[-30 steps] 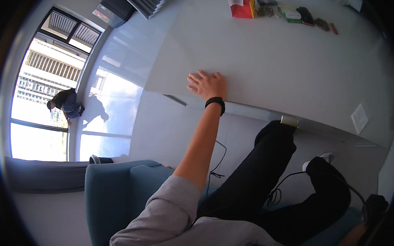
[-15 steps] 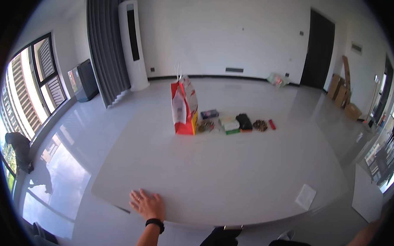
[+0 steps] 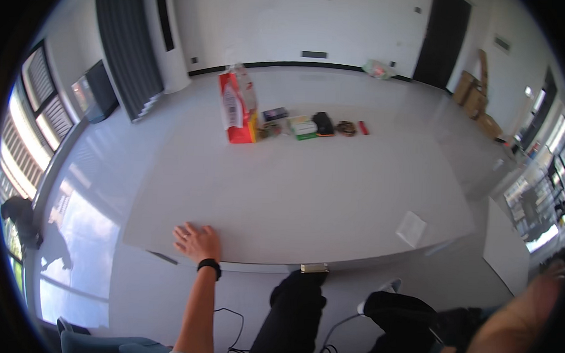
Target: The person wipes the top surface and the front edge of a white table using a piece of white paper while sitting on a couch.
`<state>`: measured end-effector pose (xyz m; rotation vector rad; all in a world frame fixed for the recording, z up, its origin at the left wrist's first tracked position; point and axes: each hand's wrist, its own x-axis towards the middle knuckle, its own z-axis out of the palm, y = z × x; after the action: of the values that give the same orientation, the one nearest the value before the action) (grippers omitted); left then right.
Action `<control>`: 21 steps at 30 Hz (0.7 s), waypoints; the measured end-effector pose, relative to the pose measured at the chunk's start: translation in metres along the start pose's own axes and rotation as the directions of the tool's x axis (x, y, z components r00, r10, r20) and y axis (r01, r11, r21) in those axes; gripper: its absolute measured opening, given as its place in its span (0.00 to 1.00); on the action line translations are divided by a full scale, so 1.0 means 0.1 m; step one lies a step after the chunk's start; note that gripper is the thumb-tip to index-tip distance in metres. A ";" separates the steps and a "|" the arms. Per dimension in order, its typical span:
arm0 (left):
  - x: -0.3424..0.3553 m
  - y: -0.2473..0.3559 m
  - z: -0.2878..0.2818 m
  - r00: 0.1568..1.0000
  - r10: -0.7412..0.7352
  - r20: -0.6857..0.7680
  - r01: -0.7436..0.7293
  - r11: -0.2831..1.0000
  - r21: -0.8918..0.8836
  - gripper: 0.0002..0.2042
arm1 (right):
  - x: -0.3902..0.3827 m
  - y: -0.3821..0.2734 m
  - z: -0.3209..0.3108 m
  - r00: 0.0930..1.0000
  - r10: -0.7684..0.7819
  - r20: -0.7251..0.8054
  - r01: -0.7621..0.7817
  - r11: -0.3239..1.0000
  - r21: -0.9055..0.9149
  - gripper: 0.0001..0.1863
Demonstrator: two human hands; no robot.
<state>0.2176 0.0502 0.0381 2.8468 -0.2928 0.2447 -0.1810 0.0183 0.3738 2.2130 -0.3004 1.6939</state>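
My left hand [image 3: 196, 241] lies flat with fingers spread on the near left edge of the large white table [image 3: 294, 189]. It holds nothing; a dark band circles its wrist. My right hand [image 3: 547, 282] is at the far right rim, blurred and partly cut off, away from the tabletop. What its fingers do is unclear. A flat white packet or folded sheet [image 3: 411, 229] rests near the table's right front corner. Toward the far side stands a red paper bag [image 3: 240, 113]. Beside it lie a green and white packet [image 3: 304, 128], a black item [image 3: 323, 124] and a dark small box [image 3: 275, 114].
Right of these lie a round brown patterned item [image 3: 346, 128] and a small red object [image 3: 363, 127]. A cable [image 3: 239, 337] hangs below the table's front edge, near my legs [image 3: 296, 308]. Cardboard boxes [image 3: 473, 96] lean by the right wall.
The view has tilted downward, so the table appears higher and more of my legs shows. My left hand stays flat at the table's edge. More of my right arm has come into view.
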 end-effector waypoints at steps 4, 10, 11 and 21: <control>0.03 -0.26 -0.12 0.997 -0.075 0.002 0.075 0.997 0.001 0.29 | -0.45 0.25 0.40 0.920 0.342 0.194 -0.376 0.909 0.182 0.24; -0.05 -0.04 -0.20 0.998 -0.049 0.049 0.049 0.999 0.009 0.28 | -2.73 1.07 0.73 0.404 0.644 0.649 -0.638 0.707 -0.304 0.36; -0.02 -0.07 -0.18 0.997 -0.050 0.054 0.050 0.999 0.006 0.28 | -3.07 1.18 0.74 0.356 0.680 0.641 -0.591 0.695 -0.409 0.39; 0.04 -0.06 -0.12 0.998 -0.059 0.013 0.058 0.998 0.026 0.27 | -3.18 0.49 1.44 0.233 0.792 0.564 -0.432 0.604 -0.670 0.42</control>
<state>0.2210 0.0583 0.0488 2.8780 -0.2105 0.2184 -0.1559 -0.0939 0.0403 2.5281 -1.8570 0.4267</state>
